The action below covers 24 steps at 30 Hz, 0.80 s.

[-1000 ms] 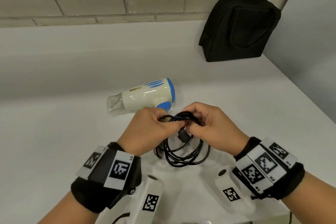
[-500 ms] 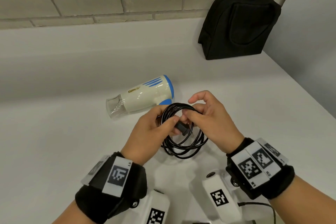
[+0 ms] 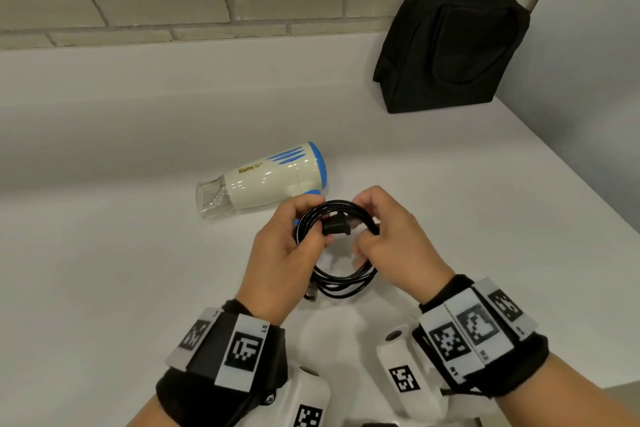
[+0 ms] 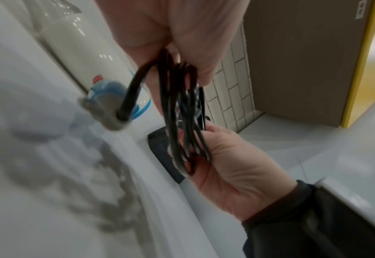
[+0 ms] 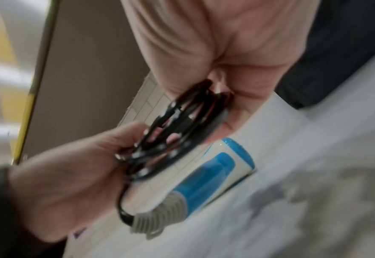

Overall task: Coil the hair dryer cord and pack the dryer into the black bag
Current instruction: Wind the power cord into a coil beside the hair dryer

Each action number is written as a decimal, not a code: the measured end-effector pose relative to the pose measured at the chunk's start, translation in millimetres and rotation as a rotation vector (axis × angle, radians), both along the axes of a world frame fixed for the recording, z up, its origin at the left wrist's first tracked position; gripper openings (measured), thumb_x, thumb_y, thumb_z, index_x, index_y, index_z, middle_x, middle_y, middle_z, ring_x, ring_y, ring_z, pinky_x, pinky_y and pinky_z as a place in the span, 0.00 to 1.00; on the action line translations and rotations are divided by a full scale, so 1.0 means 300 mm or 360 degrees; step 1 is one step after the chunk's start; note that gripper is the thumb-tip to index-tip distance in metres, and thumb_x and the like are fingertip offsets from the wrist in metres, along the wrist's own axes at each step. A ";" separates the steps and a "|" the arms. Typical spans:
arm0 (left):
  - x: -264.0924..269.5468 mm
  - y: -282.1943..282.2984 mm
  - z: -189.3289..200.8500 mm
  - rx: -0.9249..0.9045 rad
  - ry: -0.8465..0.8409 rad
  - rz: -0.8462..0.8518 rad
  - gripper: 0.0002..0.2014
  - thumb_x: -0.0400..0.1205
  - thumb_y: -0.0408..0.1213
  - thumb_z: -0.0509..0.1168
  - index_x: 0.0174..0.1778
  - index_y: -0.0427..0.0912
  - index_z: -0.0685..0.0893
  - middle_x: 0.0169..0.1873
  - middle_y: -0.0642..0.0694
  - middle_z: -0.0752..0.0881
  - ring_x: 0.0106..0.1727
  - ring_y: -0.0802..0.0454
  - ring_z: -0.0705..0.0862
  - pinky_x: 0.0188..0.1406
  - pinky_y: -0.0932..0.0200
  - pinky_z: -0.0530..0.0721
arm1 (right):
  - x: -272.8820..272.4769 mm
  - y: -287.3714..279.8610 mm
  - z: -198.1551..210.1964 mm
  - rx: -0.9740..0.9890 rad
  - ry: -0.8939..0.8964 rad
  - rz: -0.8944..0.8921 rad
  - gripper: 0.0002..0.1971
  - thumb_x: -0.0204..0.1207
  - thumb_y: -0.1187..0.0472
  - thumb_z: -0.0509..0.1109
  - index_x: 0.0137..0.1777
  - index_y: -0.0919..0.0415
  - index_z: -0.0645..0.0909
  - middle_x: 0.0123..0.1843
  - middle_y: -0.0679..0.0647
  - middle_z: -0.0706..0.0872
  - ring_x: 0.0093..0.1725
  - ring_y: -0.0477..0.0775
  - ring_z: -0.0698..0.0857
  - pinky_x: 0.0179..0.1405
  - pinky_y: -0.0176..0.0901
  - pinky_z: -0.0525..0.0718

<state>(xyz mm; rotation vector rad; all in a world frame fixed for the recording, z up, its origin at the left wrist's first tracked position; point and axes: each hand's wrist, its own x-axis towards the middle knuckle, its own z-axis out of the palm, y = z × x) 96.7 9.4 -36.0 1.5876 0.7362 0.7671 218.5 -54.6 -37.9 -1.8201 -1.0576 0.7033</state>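
Hair dryer (image 3: 266, 180) lies on its side on the white desk (image 3: 104, 270), with the clear nozzle to the left and the blue end to the right. Its black cord (image 3: 337, 253) is gathered into a coil of several loops, and both hands hold this coil just in front of the dryer, above the desk. The left hand (image 3: 284, 263) grips the left side of the coil with curled fingers and thumb. The right hand (image 3: 394, 246) closes its fingers around the right side of the loops. The black plug (image 3: 337, 226) lies across the top of the coil, between the two thumbs.

In the left wrist view, the cord (image 4: 182, 111) runs from the grey strain relief (image 4: 107, 111) of the dryer up into the fingers. In the right wrist view, the same loops (image 5: 171, 137) hang between both hands, and the blue folded handle (image 5: 206, 178) of the dryer is below them.

The black bag (image 3: 450, 45) stands upright in the far right corner of the desk, against the brick wall (image 3: 173, 0), well apart from the dryer.
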 end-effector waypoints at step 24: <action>-0.008 0.060 0.038 -0.1049 -0.0729 -0.0496 0.15 0.57 0.20 0.56 0.32 0.33 0.85 0.19 0.45 0.84 0.18 0.56 0.77 0.19 0.68 0.78 | -0.010 0.035 0.033 0.0285 0.1162 -0.0288 0.13 0.73 0.65 0.67 0.27 0.57 0.79 0.15 0.45 0.68 0.16 0.43 0.66 0.17 0.32 0.70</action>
